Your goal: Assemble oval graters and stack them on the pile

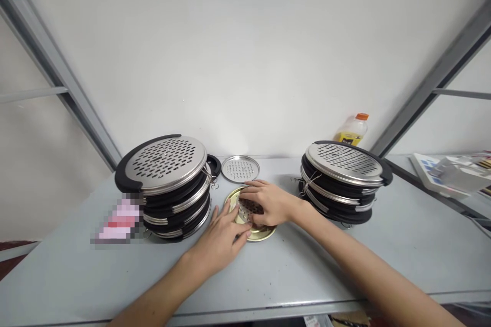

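Working at the surface [383, 250], the person lays an open left hand [220, 239] across the gold dish [263, 237]; the right hand [268, 203] arches over a perforated piece [245, 213] within it, its grip unclear to me. That piece seems unfinished; one disc [241, 169] lies loose behind, while the left stack [169, 163] and right stack [345, 160] look assembled.

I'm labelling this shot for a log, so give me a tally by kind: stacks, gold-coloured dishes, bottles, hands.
Stacks: 2 (left stack, right stack)
Gold-coloured dish: 1
Bottle: 1
Hands: 2 (left hand, right hand)
Total: 6
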A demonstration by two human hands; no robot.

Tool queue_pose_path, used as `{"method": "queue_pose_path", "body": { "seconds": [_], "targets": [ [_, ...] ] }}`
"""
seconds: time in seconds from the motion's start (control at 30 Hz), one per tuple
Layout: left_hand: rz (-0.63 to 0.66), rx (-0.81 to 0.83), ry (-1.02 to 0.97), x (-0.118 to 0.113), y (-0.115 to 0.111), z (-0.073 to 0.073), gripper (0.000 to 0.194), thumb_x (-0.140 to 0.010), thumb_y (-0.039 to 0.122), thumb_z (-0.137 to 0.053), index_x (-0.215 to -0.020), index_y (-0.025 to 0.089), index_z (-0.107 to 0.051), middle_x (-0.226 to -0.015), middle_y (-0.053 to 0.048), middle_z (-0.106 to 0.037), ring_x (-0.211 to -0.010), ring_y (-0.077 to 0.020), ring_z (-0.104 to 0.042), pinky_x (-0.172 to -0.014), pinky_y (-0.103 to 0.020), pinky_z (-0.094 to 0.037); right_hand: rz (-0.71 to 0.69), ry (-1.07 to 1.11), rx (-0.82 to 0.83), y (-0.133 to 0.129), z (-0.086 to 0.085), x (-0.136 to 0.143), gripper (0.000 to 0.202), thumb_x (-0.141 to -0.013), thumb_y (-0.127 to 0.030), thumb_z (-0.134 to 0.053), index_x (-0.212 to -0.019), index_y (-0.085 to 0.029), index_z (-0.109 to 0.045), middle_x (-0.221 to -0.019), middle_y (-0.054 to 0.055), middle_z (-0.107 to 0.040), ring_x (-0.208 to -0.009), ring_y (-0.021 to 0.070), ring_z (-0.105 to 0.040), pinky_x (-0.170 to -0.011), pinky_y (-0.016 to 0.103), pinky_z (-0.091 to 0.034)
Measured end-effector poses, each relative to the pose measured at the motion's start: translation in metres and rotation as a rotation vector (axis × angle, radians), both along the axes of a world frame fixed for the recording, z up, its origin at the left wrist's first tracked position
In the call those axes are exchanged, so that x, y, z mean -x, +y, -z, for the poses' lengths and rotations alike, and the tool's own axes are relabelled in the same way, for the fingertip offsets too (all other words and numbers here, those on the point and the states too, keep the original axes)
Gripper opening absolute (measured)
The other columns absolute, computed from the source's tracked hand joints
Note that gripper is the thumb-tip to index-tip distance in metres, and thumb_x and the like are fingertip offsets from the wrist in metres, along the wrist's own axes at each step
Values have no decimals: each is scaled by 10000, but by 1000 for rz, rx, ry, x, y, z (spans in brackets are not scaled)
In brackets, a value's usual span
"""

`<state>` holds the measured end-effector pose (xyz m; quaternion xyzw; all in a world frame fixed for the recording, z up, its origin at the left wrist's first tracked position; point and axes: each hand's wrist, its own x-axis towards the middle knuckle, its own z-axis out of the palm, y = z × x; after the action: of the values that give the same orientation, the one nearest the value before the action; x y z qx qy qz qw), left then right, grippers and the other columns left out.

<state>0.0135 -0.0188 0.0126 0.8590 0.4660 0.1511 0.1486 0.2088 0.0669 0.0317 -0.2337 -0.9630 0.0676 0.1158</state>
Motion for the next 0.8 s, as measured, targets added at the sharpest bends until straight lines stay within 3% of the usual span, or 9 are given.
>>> {"method": "queue_pose_path", "body": {
  "seconds": [0.17, 0.3, 0.4, 0.57, 0.7, 0.8],
  "targets": [
    [48, -19, -87, 1, 0, -2, 298, -943, 279, -441, -1108, 251, -688, -1251, -73, -576, -1367, -285, -313, -1102, -462, -322, -14, -7, 38, 2, 0, -1, 603, -712, -361, -651, -1262, -137, -549, -1231, 139, -598, -1157, 283, -521, -1032, 430, -336],
    [47, -10, -95, 2, 0, -3, 290, -938, 289, -451, -1071, 247, -705, -1235, -75, -589, -1367, -278, -315, -1100, -441, -329, 23, 5, 51, 0, 4, -2, 723, -733, -367, -642, -1361, -75, -433, -1286, 194, -555, -1222, 299, -482, -1054, 430, -330],
    [40, 1, -106, 3, 0, -1, 289, -933, 305, -457, -1049, 241, -713, -1281, -80, -567, -1387, -281, -283, -1104, -445, -322, 35, 17, 65, -1, 8, -3, 750, -761, -390, -627, -1386, -49, -391, -1320, 218, -524, -1280, 307, -426, -1069, 434, -319],
    [0, 33, -116, 5, 1, 1, 289, -916, 309, -478, -1058, 221, -714, -1396, -93, -471, -1389, -299, -285, -1095, -469, -333, 21, 59, 92, -2, 15, -3, 702, -792, -395, -606, -1391, -101, -387, -1341, 186, -515, -1316, 305, -381, -1082, 462, -294],
    [-6, 19, -90, 6, 2, 2, 282, -909, 296, -493, -1073, 223, -709, -1496, -74, -344, -1418, -287, -208, -1125, -451, -286, 47, 80, 102, -3, 16, -2, 702, -795, -430, -610, -1392, -134, -391, -1338, 162, -521, -1299, 312, -397, -1071, 469, -297],
    [-35, -33, -40, 6, 2, 2, 275, -906, 292, -496, -1073, 240, -708, -1493, -59, -357, -1422, -287, -193, -1130, -458, -267, 75, 77, 95, -2, 14, -4, 682, -796, -470, -606, -1366, -139, -433, -1297, 159, -554, -1245, 313, -450, -1044, 459, -327]
  ]
}}
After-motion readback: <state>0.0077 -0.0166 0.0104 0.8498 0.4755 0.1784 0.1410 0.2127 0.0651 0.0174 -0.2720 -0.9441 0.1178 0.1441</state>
